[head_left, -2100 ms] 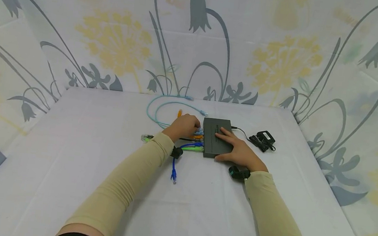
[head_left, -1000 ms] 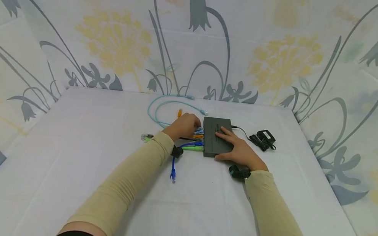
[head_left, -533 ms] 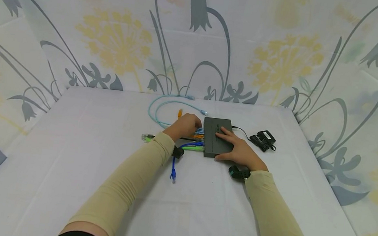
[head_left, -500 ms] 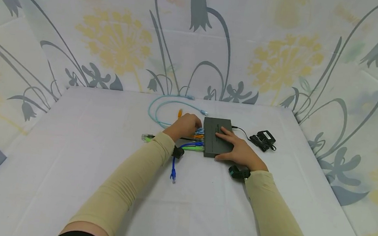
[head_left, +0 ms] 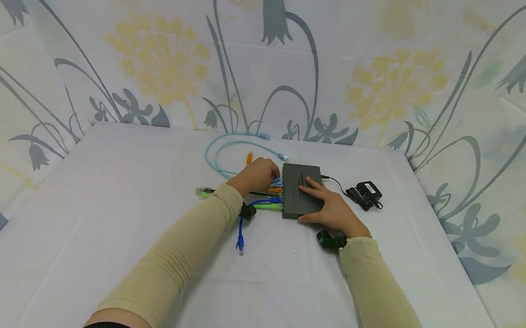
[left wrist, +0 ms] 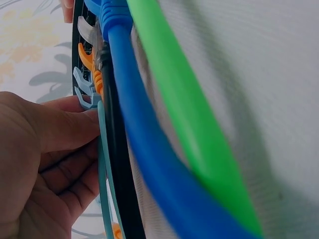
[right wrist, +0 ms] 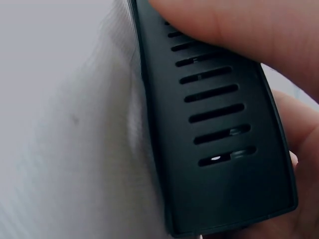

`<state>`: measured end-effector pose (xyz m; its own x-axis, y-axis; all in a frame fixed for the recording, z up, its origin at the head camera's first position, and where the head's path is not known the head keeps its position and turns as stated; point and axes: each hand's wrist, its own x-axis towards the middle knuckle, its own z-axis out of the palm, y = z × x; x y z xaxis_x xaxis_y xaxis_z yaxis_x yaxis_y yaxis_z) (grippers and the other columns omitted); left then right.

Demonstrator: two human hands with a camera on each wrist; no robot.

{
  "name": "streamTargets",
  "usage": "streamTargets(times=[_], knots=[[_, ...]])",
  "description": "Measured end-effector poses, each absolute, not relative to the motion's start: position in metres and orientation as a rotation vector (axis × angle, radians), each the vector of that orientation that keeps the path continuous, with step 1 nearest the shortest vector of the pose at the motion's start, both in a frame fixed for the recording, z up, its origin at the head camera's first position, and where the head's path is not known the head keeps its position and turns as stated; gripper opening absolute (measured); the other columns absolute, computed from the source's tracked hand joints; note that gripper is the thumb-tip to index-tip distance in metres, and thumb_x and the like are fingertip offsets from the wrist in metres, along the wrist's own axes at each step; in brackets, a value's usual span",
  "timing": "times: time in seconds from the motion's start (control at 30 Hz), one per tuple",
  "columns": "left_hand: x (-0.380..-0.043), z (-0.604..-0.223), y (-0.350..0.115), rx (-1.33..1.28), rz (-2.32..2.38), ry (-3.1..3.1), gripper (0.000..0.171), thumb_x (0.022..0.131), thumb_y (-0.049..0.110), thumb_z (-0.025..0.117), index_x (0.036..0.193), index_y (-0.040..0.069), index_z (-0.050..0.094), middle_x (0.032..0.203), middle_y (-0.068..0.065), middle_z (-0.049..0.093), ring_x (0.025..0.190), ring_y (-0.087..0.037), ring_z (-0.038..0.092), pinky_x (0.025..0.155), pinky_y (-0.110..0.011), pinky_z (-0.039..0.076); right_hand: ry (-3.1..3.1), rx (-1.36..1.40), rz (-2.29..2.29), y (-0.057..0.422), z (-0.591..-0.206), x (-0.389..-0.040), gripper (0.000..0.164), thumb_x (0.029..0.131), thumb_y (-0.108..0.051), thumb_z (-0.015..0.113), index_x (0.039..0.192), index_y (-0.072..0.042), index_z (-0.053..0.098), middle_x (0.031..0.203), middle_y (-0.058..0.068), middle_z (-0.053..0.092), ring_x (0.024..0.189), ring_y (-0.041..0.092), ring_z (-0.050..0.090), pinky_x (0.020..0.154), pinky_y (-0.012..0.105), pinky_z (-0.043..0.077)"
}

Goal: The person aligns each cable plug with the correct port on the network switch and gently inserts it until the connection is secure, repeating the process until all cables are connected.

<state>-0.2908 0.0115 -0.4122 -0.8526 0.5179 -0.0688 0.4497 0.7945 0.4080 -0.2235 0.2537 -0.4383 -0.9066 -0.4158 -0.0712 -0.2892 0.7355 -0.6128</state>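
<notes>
A dark grey network switch (head_left: 293, 191) lies flat on the table with cables along its left side. My left hand (head_left: 257, 177) pinches a light blue network cable's plug (left wrist: 87, 103) between thumb and index finger at the far end of the port row. Beside it sit another light blue plug, an orange plug (left wrist: 98, 80), a black cable (left wrist: 115, 144), a blue cable (left wrist: 133, 117) and a green cable (left wrist: 184, 107). My right hand (head_left: 336, 214) holds the switch from the right, fingers spread over its top and thumb against the slotted near side wall (right wrist: 209, 104).
Loose light blue cable ends (head_left: 283, 157) curl behind the left hand, near an orange plug end (head_left: 250, 157). A blue plug end (head_left: 240, 244) points toward me. Clear plug ends (head_left: 202, 192) lie left of the wrist. A black power adapter (head_left: 370, 191) is wired to the switch's right.
</notes>
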Motion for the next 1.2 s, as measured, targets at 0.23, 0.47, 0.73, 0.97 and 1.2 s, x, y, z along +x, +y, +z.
streamTargets(times=[0.23,0.47,0.73,0.97,1.2], knots=[[-0.2908,-0.4114,0.0123,0.763,0.563,2.803,0.031,0.096,0.002,0.048,0.118,0.006,0.07,0.118,-0.009,0.069,0.11,-0.023,0.064,0.093,-0.035,0.053,2.747,-0.592,-0.917,0.2551,-0.4407,-0.2244,0.09,0.069,-0.055,0.082,0.146,-0.033,0.042,0.161,-0.015,0.018,0.15,0.032,0.015,0.114,0.056,0.028],[-0.2906,-0.4097,0.0121,0.815,0.557,2.796,0.031,0.097,0.001,0.049,0.119,0.006,0.069,0.12,-0.01,0.068,0.113,-0.024,0.063,0.096,-0.035,0.052,2.766,-0.624,-0.884,0.2559,-0.4419,-0.226,0.089,0.069,-0.054,0.082,0.146,-0.031,0.043,0.16,-0.013,0.022,0.149,0.033,0.018,0.114,0.055,0.029],[-0.2904,-0.4102,0.0124,0.809,0.521,2.807,0.031,0.097,0.002,0.049,0.12,0.007,0.069,0.121,-0.009,0.068,0.114,-0.024,0.063,0.096,-0.035,0.052,2.776,-0.638,-0.884,0.255,-0.4418,-0.2259,0.089,0.069,-0.054,0.082,0.146,-0.031,0.043,0.16,-0.014,0.023,0.149,0.033,0.018,0.114,0.055,0.029],[-0.2896,-0.4114,0.0111,0.77,0.564,2.785,0.032,0.096,0.002,0.05,0.123,0.006,0.067,0.123,-0.009,0.067,0.115,-0.024,0.062,0.097,-0.035,0.051,2.767,-0.642,-0.897,0.2541,-0.4404,-0.2248,0.088,0.069,-0.053,0.082,0.146,-0.032,0.044,0.16,-0.013,0.023,0.149,0.033,0.017,0.115,0.056,0.027],[-0.2873,-0.4101,0.0099,0.752,0.557,2.774,0.031,0.098,0.005,0.052,0.125,0.007,0.065,0.125,-0.01,0.066,0.118,-0.024,0.06,0.1,-0.035,0.049,2.735,-0.626,-0.893,0.2541,-0.4386,-0.225,0.088,0.07,-0.052,0.082,0.147,-0.032,0.042,0.161,-0.013,0.02,0.15,0.035,0.014,0.115,0.059,0.025]])
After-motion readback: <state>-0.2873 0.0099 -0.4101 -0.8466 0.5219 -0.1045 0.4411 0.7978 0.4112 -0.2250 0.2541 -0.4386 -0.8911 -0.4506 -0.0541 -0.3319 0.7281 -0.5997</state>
